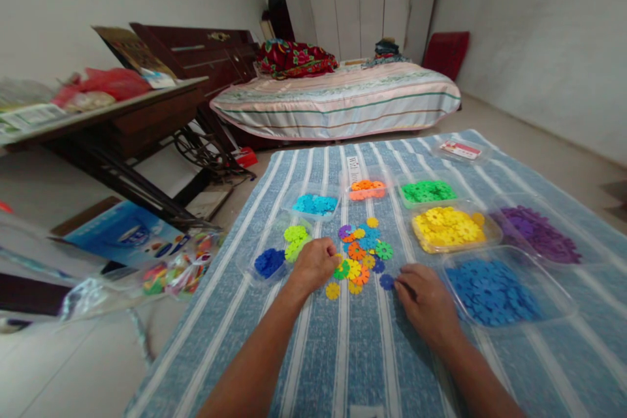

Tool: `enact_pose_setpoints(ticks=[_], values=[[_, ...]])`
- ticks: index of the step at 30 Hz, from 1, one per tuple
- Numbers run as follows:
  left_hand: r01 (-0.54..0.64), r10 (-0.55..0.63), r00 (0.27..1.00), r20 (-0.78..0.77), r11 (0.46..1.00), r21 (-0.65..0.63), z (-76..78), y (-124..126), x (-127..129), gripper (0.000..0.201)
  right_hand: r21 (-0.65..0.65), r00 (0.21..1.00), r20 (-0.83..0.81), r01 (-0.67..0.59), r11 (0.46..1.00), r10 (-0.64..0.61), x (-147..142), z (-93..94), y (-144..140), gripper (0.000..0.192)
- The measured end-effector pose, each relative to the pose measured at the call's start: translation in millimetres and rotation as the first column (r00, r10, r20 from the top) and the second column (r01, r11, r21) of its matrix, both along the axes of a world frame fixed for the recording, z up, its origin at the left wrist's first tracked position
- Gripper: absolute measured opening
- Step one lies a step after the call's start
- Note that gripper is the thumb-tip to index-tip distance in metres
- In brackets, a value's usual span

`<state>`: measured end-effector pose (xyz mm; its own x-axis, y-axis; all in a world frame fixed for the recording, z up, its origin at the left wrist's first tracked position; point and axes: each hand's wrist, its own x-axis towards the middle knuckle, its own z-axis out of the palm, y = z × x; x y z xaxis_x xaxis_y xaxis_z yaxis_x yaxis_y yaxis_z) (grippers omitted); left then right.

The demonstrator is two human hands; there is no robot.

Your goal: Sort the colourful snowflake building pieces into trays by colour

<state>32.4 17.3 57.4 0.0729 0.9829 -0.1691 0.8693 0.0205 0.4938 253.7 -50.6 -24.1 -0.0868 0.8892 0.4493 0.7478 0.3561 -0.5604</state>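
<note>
A loose pile of flower-shaped plastic discs (pixel 356 253) in mixed colours lies on the striped cloth. My left hand (pixel 315 264) is closed at the pile's left side, its fingertips beside a yellow disc; what they pinch is hidden. At the right edge of the pile, my right hand (pixel 427 300) has thumb and finger pinched at the rim of a dark blue disc (pixel 386 282). Left of my left hand, a clear tub holds dark blue discs (pixel 269 262) and lime green discs (pixel 296 235). Light blue discs (pixel 315 204) fill another tub behind it.
Clear tubs of orange discs (pixel 367 189), green discs (pixel 428 191), yellow discs (pixel 448 227), purple discs (pixel 536 232) and blue discs (pixel 492 292) stand around the pile. A lidded box (pixel 460 149) sits at the far right corner. Beyond the table are a bed (pixel 337 104) and a sewing-machine table (pixel 147 104).
</note>
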Motion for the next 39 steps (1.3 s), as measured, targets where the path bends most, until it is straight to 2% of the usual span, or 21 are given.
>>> enact_pose_setpoints(ticks=[2, 4, 6, 7, 8, 9, 10, 11, 13, 14, 16, 17, 20, 22, 26, 29, 33, 36, 39], values=[[0.007, -0.003, 0.987, 0.164, 1.0, -0.027, 8.0, 2, 14, 0.008, 0.001, 1.0, 0.006, 0.004, 1.0, -0.004, 0, 0.3, 0, 0.021], [0.046, -0.015, 0.922, 0.387, 0.996, -0.072, 18.5, 6, 38, 0.006, 0.001, 1.0, 0.013, 0.004, 1.0, -0.004, 0, -0.9, 0, 0.021], [0.113, -0.037, 0.778, 0.627, 0.99, -0.083, 30.6, 10, 64, 0.008, -0.003, 1.0, 0.013, 0.003, 1.0, -0.003, 1, -2.6, 0, 0.021], [0.135, -0.051, 0.703, 0.709, 0.989, -0.062, 36.5, 13, 76, 0.014, -0.003, 1.0, 0.01, 0.002, 1.0, -0.002, 1, -3.4, 0, 0.021], [0.139, -0.068, 0.665, 0.744, 0.99, -0.034, 41.9, 15, 84, 0.019, -0.004, 1.0, 0.005, 0.0, 1.0, 0.0, 2, -3.9, 0, 0.021], [0.126, -0.093, 0.665, 0.741, 0.992, 0.011, 46.2, 16, 89, 0.023, -0.005, 1.0, 0.001, -0.004, 1.0, 0.004, 2, -4.2, 0, 0.021], [0.111, -0.121, 0.707, 0.697, 0.992, 0.059, 49.2, 17, 90, 0.023, -0.006, 1.0, -0.001, -0.005, 1.0, 0.005, 2, -4.2, 0, 0.021], [0.108, -0.15, 0.778, 0.61, 0.989, 0.104, 50.6, 16, 86, 0.02, -0.007, 1.0, 0.001, -0.005, 1.0, 0.005, 2, -3.9, 0, 0.021], [0.168, -0.209, 0.92, 0.331, 0.975, 0.148, 48.5, 8, 69, 0.011, -0.011, 1.0, 0.008, -0.004, 1.0, 0.004, 2, -2.6, 0, 0.021], [0.22, -0.238, 0.957, 0.165, 0.968, 0.123, 45.2, 2, 57, 0.01, -0.013, 1.0, 0.013, -0.004, 1.0, 0.004, 2, -1.8, 0, 0.021], [0.282, -0.276, 0.953, -0.128, 0.959, 0.03, 35.9, -15, 32, 0.013, -0.018, 1.0, 0.019, -0.001, 1.0, 0.001, 1, -0.1, -1, 0.021], [0.258, -0.253, 0.937, -0.242, 0.966, -0.01, 30.5, -24, 21, 0.013, -0.021, 1.0, 0.023, 0.001, 1.0, -0.001, 1, 0.5, -1, 0.021], [0.169, -0.207, 0.894, -0.397, 0.977, -0.127, 15.0, -47, -1, 0.015, -0.024, 0.999, 0.034, 0.003, 1.0, -0.003, 0, 1.0, -1, 0.021], [0.132, -0.184, 0.899, -0.397, 0.979, -0.155, 7.3, -56, -7, 0.017, -0.021, 0.999, 0.038, 0.004, 1.0, -0.003, 1, 0.1, -1, 0.021], [0.084, -0.114, 0.946, -0.304, 0.99, -0.111, -1.0, -58, -9, 0.011, -0.008, 0.999, 0.038, 0.014, 1.0, -0.014, 1, -2.1, -1, 0.02], [0.069, -0.088, 0.982, -0.167, 0.991, -0.118, -5.3, -55, -13, 0.004, -0.001, 0.999, 0.034, 0.008, 1.0, -0.008, 1, -2.5, -1, 0.02], [0.122, -0.119, 0.992, 0.035, 0.983, -0.135, -8.0, -45, -11, 0.005, -0.009, 0.999, 0.034, -0.002, 1.0, 0.002, 1, -1.4, -1, 0.019], [0.174, -0.153, 0.977, 0.15, 0.975, -0.135, -1.5, -30, 11, 0.005, -0.02, 0.999, 0.035, 0.001, 1.0, 0.0, 1, -0.3, -1, 0.019], [0.228, -0.175, 0.924, 0.341, 0.966, -0.122, 13.5, -9, 52, 0.01, -0.02, 1.0, 0.024, -0.008, 1.0, 0.009, 0, -0.7, 0, 0.019]])
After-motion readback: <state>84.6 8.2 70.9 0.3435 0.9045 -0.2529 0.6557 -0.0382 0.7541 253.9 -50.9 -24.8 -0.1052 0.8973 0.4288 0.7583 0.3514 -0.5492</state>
